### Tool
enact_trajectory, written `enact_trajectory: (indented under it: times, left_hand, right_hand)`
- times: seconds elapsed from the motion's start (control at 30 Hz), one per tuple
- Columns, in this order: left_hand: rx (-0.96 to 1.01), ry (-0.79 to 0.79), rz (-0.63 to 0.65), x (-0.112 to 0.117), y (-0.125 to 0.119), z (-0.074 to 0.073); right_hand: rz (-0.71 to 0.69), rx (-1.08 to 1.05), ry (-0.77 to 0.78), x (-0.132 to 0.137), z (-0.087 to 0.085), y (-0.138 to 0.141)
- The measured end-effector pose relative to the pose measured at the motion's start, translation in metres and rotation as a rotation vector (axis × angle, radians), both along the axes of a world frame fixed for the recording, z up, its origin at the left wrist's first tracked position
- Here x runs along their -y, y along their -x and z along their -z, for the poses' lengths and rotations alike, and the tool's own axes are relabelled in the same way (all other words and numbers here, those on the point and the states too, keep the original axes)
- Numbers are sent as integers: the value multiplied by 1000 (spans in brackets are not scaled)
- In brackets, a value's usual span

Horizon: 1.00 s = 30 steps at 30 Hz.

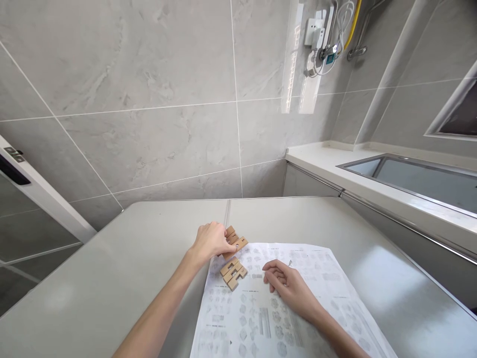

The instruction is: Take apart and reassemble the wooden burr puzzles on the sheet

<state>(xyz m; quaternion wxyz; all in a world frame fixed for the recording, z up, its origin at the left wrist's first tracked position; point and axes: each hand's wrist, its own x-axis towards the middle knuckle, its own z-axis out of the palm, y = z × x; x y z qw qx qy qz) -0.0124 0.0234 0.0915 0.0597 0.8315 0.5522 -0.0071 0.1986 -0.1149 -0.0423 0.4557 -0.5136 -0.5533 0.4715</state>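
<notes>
Near the far edge of the paper, my left hand (213, 240) is closed on notched wooden puzzle pieces (238, 244) with dark marks on their faces; the fingers hide part of them. Just below, a second group of light wooden puzzle pieces (233, 273) lies side by side, with gaps and notches between them. Both groups are at the upper left of a large printed sheet (316, 263) covered in small diagrams. My right hand (285, 282) rests over the sheet to the right of the pieces, fingers loosely bent, with nothing visible in it.
The sheet lies on a pale table (112, 278) with a seam running across it near the far edge. A grey tiled wall (156, 139) stands behind. At right is a counter (320, 156) with a sink (410, 176); a white door frame (48, 194) is at left.
</notes>
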Motion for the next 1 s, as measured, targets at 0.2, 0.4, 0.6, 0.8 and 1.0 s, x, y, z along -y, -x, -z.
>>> enact_trajectory:
  times: [0.2, 0.4, 0.6, 0.8, 1.0]
  left_hand:
    - [152, -18, 154, 34, -46, -2]
    - [300, -171, 382, 75, -98, 45]
    - [427, -201, 481, 89, -95, 65]
    - [738, -47, 276, 92, -69, 76]
    - [707, 270, 292, 97, -55, 91]
  right_hand:
    - [-196, -651, 108, 6, -19, 4]
    - [96, -826, 115, -6, -6, -2]
    - [235, -801, 142, -16, 12, -16]
    - [252, -902, 190, -15, 7, -21]
    - [260, -851, 227, -12, 1, -21]
